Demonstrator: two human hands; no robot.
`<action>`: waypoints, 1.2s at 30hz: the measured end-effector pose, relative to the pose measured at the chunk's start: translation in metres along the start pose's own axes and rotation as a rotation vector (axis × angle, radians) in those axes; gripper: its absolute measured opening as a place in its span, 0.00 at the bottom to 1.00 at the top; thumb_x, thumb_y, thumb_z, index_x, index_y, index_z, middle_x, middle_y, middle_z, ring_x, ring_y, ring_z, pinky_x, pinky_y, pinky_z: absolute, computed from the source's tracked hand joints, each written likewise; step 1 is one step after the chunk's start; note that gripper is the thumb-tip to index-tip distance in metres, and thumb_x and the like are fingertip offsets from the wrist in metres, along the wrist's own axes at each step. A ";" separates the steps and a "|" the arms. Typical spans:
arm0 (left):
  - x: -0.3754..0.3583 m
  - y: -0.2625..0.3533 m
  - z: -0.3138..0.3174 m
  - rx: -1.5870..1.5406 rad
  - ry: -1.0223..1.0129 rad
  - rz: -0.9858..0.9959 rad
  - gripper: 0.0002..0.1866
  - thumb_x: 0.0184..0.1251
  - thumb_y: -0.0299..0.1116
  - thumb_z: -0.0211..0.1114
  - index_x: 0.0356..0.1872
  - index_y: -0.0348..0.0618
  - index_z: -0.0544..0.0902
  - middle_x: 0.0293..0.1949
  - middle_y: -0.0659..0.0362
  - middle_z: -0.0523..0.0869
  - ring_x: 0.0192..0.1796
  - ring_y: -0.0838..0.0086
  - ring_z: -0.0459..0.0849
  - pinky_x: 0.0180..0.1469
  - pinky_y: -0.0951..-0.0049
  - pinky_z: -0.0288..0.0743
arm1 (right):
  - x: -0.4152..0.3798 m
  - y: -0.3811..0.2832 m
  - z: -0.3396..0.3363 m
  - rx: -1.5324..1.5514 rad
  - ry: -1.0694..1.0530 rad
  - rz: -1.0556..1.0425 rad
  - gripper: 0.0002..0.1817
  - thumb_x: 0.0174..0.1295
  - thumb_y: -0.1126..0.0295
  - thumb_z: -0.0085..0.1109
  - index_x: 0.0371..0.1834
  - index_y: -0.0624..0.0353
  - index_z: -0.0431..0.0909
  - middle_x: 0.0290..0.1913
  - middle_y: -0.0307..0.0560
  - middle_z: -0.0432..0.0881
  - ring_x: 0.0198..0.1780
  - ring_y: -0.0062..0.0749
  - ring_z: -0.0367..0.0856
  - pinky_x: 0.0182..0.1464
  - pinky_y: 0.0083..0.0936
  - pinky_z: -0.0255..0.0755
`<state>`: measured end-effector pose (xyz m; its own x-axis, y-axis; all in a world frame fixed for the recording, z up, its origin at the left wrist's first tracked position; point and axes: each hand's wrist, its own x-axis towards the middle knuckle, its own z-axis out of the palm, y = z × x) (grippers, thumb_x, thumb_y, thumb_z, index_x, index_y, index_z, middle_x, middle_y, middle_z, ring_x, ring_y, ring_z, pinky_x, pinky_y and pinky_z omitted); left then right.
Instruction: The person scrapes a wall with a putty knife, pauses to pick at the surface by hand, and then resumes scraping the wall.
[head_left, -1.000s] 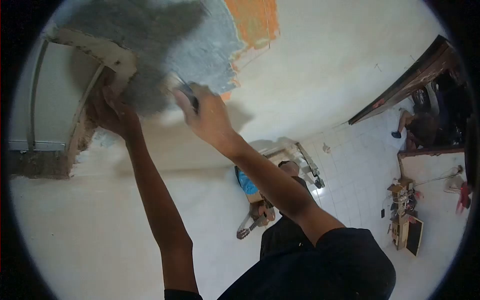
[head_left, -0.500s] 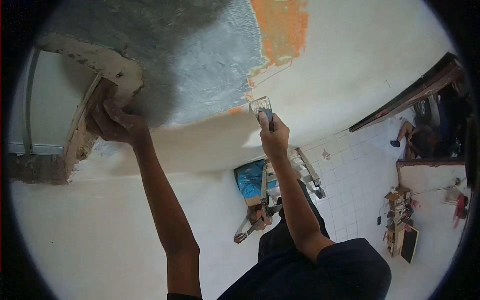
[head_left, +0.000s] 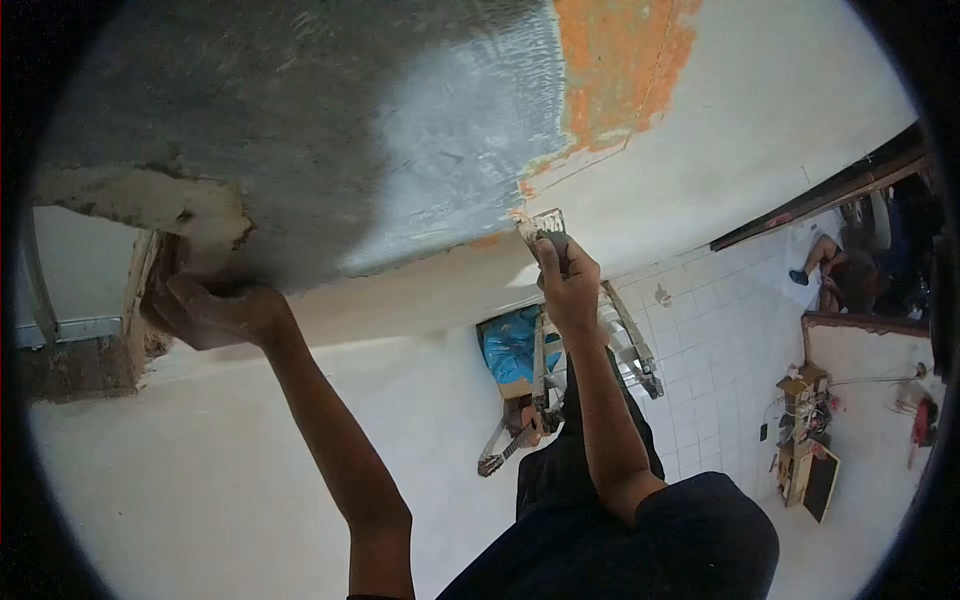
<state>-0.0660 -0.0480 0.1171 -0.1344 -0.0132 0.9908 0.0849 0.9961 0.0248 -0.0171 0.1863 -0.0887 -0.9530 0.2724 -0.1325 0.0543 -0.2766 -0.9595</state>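
Note:
My right hand is closed around a putty knife. Its blade, smeared with pale filler, lies at the lower right corner of a grey skim-coated patch on the wall. An orange patch borders the grey one above the knife. On the left, my left hand has its fingers curled around the wooden frame of an opening, beside a rough, chipped plaster edge. The far fingertips are in shadow.
Below stand a ladder, a blue plastic bag and a guitar on the tiled-floor side. A small wooden shelf unit holds clutter at right. A person's leg shows through the doorway.
The view has shifted, so the wall patches sit further right and lower. The putty knife's blade has tilted to the left in my right hand. My left hand stays at the frame.

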 end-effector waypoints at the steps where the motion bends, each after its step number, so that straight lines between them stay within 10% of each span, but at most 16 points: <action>1: -0.004 -0.005 0.003 -0.001 0.047 0.099 0.30 0.74 0.49 0.31 0.38 0.38 0.79 0.37 0.51 0.81 0.44 0.59 0.74 0.51 0.51 0.68 | 0.001 -0.009 0.005 -0.001 0.004 0.000 0.11 0.66 0.69 0.57 0.40 0.68 0.80 0.28 0.45 0.84 0.30 0.18 0.78 0.32 0.21 0.72; 3: -0.014 -0.029 0.002 0.005 0.082 0.195 0.29 0.74 0.48 0.31 0.39 0.37 0.79 0.36 0.51 0.80 0.44 0.59 0.74 0.50 0.51 0.69 | -0.002 -0.036 0.022 -0.076 -0.049 -0.367 0.10 0.64 0.71 0.59 0.41 0.69 0.79 0.27 0.50 0.83 0.27 0.23 0.80 0.29 0.22 0.72; 5: -0.014 -0.063 -0.002 0.392 0.008 0.472 0.29 0.74 0.46 0.31 0.42 0.36 0.79 0.36 0.49 0.80 0.46 0.60 0.74 0.50 0.53 0.70 | -0.007 -0.060 0.032 -0.030 -0.074 -0.292 0.10 0.63 0.72 0.60 0.41 0.70 0.77 0.25 0.53 0.81 0.22 0.27 0.79 0.26 0.23 0.71; 11: -0.001 0.003 0.000 -0.035 0.015 0.051 0.28 0.73 0.48 0.34 0.39 0.35 0.79 0.37 0.48 0.78 0.47 0.57 0.73 0.49 0.54 0.70 | -0.013 -0.066 0.046 -0.125 -0.040 -0.273 0.09 0.65 0.70 0.58 0.38 0.67 0.77 0.18 0.47 0.77 0.16 0.26 0.73 0.21 0.22 0.66; 19: -0.004 -0.008 0.000 0.065 0.008 0.099 0.29 0.73 0.49 0.36 0.33 0.34 0.78 0.37 0.49 0.75 0.45 0.56 0.71 0.45 0.51 0.65 | -0.025 0.017 0.027 0.144 0.082 0.004 0.15 0.70 0.62 0.54 0.28 0.61 0.74 0.18 0.32 0.69 0.18 0.11 0.63 0.19 0.15 0.56; 20: -0.004 -0.003 -0.003 0.005 0.002 0.014 0.30 0.73 0.50 0.36 0.33 0.33 0.78 0.36 0.49 0.75 0.45 0.56 0.71 0.44 0.51 0.65 | -0.020 0.018 0.019 0.046 0.035 -0.015 0.13 0.68 0.64 0.55 0.42 0.65 0.80 0.20 0.34 0.74 0.19 0.13 0.65 0.21 0.18 0.62; 25: -0.005 -0.008 0.003 -0.035 0.044 -0.034 0.30 0.73 0.52 0.36 0.28 0.35 0.75 0.34 0.48 0.74 0.46 0.56 0.70 0.46 0.53 0.66 | -0.009 -0.006 0.011 -0.061 0.018 0.025 0.13 0.67 0.66 0.56 0.45 0.64 0.81 0.22 0.38 0.78 0.23 0.14 0.69 0.25 0.18 0.64; 27: -0.008 -0.015 0.006 -0.021 0.065 -0.060 0.29 0.73 0.52 0.36 0.28 0.36 0.75 0.34 0.48 0.74 0.47 0.56 0.70 0.46 0.54 0.67 | -0.007 0.000 0.012 -0.037 0.031 -0.104 0.13 0.70 0.64 0.54 0.32 0.62 0.77 0.19 0.28 0.67 0.19 0.10 0.60 0.19 0.15 0.53; 31: -0.005 -0.020 0.000 0.130 0.023 0.243 0.23 0.74 0.47 0.40 0.38 0.37 0.75 0.37 0.49 0.78 0.45 0.56 0.74 0.48 0.55 0.70 | -0.003 -0.001 0.008 -0.052 0.023 -0.117 0.13 0.70 0.64 0.54 0.31 0.62 0.78 0.19 0.28 0.68 0.20 0.10 0.61 0.20 0.15 0.54; 33: -0.004 -0.019 -0.001 0.150 0.048 0.356 0.20 0.75 0.44 0.41 0.43 0.37 0.75 0.39 0.49 0.79 0.44 0.56 0.76 0.49 0.55 0.70 | -0.001 -0.007 0.005 -0.109 -0.014 -0.073 0.13 0.67 0.66 0.56 0.45 0.66 0.81 0.31 0.49 0.84 0.31 0.22 0.78 0.36 0.22 0.72; 36: -0.004 -0.009 -0.002 0.167 0.025 0.306 0.17 0.76 0.39 0.39 0.47 0.38 0.73 0.39 0.50 0.82 0.41 0.55 0.79 0.50 0.54 0.71 | 0.000 -0.010 0.010 -0.073 -0.022 -0.038 0.13 0.67 0.66 0.56 0.44 0.67 0.81 0.33 0.50 0.85 0.34 0.23 0.80 0.38 0.22 0.73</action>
<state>-0.0639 -0.0575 0.1137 -0.1031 0.2885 0.9519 -0.0449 0.9547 -0.2942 -0.0207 0.1803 -0.0765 -0.9610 0.2611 -0.0912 0.0390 -0.1986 -0.9793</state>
